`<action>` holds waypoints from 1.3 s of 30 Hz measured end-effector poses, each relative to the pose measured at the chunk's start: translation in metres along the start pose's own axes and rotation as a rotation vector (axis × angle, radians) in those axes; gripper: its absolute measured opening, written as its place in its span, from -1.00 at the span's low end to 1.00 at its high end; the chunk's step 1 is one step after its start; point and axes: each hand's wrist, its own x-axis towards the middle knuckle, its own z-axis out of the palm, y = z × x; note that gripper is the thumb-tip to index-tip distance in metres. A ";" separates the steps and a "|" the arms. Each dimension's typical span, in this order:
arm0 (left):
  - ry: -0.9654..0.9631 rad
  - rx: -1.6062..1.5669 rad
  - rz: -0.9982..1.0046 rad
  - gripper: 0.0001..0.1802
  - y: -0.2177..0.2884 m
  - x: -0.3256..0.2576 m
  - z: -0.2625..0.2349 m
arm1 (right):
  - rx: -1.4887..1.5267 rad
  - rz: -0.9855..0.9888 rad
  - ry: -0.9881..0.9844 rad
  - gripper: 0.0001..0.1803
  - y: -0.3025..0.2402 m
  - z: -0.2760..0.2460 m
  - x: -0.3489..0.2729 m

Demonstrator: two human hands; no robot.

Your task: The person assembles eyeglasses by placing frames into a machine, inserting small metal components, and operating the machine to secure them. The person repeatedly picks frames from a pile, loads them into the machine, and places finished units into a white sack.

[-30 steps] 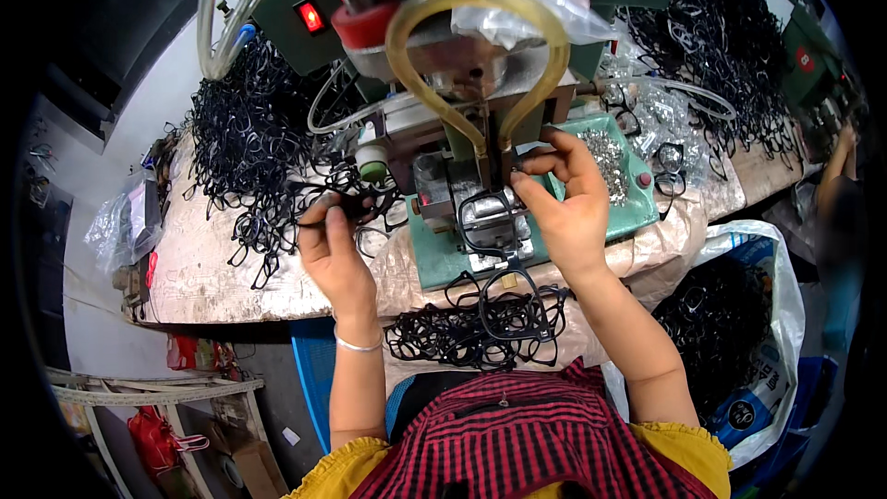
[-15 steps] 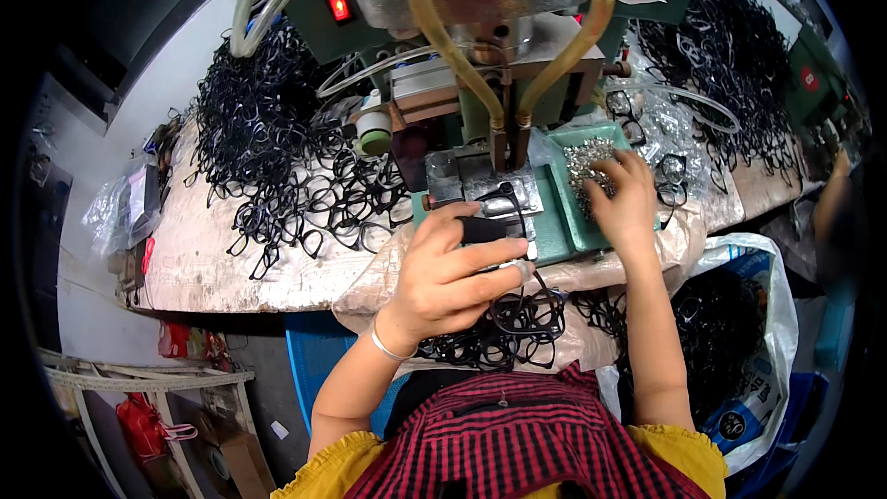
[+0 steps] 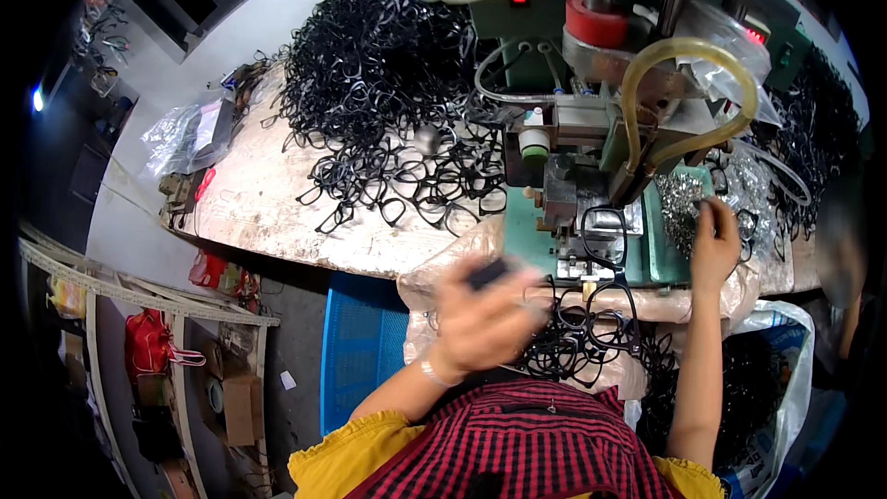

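Note:
A black eyeglass frame (image 3: pixel 622 268) hangs on the green press's metal fixture (image 3: pixel 580 263), its lower part reaching toward a heap of similar frames (image 3: pixel 575 337) at the near edge. My left hand (image 3: pixel 485 323) is left of the fixture, apart from that frame and smeared by motion. A black piece (image 3: pixel 488 273) shows at its fingers; whether it is worn or held I cannot tell. My right hand (image 3: pixel 717 245) is at the green tray (image 3: pixel 667 263), fingertips drawn together beside the small shiny metal parts (image 3: pixel 679 208). What they pinch is too small to make out.
The press head with a looped yellowish tube (image 3: pixel 631 83) stands over the fixture. Black frames (image 3: pixel 388 65) pile high on the table at left. A blue basket (image 3: pixel 365 342) stands below the edge; a white sack (image 3: pixel 795 351) of black frames is at right.
My view has turned left, so the press appears further right. My left hand has come away from the eyeglass frame at the fixture. My right hand's fingers have closed together at the metal parts.

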 end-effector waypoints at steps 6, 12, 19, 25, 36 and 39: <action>0.156 0.369 -0.300 -0.87 -0.101 0.046 -0.046 | 0.467 0.377 0.184 -0.82 0.004 -0.001 -0.017; -0.330 0.747 -0.526 -0.86 -0.240 0.022 0.029 | 0.366 0.236 -0.050 -0.82 -0.042 0.047 0.004; -0.397 -0.473 -1.282 -0.77 -0.227 0.009 -0.005 | -0.156 0.015 0.046 -0.85 -0.043 -0.027 -0.041; -0.121 -1.682 -1.422 -0.84 -0.199 -0.028 -0.023 | -0.017 0.218 0.052 -0.84 -0.042 -0.069 -0.070; 0.399 -1.122 -1.082 -0.84 -0.134 -0.013 0.031 | 0.655 0.177 -0.154 -0.56 -0.145 0.046 -0.006; 0.442 -1.043 -1.067 -0.85 -0.122 -0.016 0.027 | 0.724 0.248 -0.181 -0.50 -0.146 0.044 -0.013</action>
